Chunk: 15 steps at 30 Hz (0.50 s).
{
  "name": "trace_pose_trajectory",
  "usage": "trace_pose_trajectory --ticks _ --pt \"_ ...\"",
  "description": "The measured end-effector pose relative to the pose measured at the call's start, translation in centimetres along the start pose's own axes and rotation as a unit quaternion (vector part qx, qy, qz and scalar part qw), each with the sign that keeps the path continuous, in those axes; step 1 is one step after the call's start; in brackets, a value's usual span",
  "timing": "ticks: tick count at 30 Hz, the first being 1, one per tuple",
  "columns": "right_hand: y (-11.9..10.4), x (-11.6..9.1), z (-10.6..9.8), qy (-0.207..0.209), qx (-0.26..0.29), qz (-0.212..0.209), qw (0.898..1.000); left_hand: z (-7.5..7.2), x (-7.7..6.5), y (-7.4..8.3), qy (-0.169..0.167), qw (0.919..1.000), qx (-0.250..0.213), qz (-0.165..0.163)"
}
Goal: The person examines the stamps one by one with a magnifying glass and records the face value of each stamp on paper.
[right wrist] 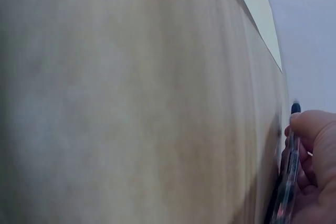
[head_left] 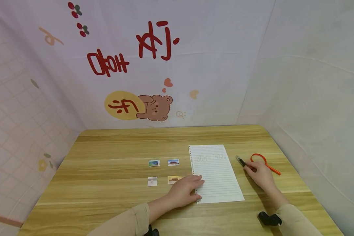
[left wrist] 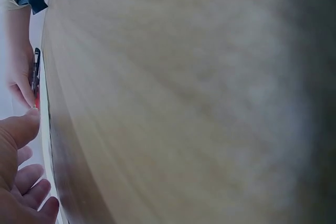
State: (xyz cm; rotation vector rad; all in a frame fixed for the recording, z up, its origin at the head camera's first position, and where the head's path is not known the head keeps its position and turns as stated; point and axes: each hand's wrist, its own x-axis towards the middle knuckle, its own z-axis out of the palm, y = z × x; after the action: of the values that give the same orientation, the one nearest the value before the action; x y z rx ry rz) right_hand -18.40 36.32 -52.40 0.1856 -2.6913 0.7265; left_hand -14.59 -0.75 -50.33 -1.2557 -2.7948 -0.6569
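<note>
My left hand (head_left: 184, 190) rests on the left edge of a lined sheet of paper (head_left: 216, 183), its fingers loosely spread. Handwritten characters and numbers stand near the sheet's top. In my right hand (head_left: 261, 175) I pinch a black pen (head_left: 240, 161) between thumb and fingers, just right of the paper. The right wrist view shows the pen's clear barrel (right wrist: 289, 182) along the hand. Behind that hand lies an orange-red magnifying glass (head_left: 273, 169), its ring partly beside my knuckles. In the left wrist view, the left hand's fingers (left wrist: 32, 182) are apart and grip nothing.
Several postage stamps lie left of the paper: a green-blue one (head_left: 154, 163), one with a red building (head_left: 173, 162), a grey one (head_left: 152, 181) and a yellow one (head_left: 174, 179) near my left hand. The wooden table (head_left: 106, 154) meets cloth walls (head_left: 212, 65) behind and at the sides.
</note>
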Motion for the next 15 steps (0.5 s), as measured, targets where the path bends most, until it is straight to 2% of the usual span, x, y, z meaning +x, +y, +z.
trace_pose_trajectory --ticks 8,15 --pt "-0.8 0.3 -0.4 -0.009 0.039 0.014 0.999 0.2 -0.1 -0.3 -0.004 1.0 0.0 0.0" --pt "-2.4 0.6 -0.5 -0.049 0.134 0.05 0.989 0.4 -0.2 -0.4 -0.009 0.9999 0.005 0.0"
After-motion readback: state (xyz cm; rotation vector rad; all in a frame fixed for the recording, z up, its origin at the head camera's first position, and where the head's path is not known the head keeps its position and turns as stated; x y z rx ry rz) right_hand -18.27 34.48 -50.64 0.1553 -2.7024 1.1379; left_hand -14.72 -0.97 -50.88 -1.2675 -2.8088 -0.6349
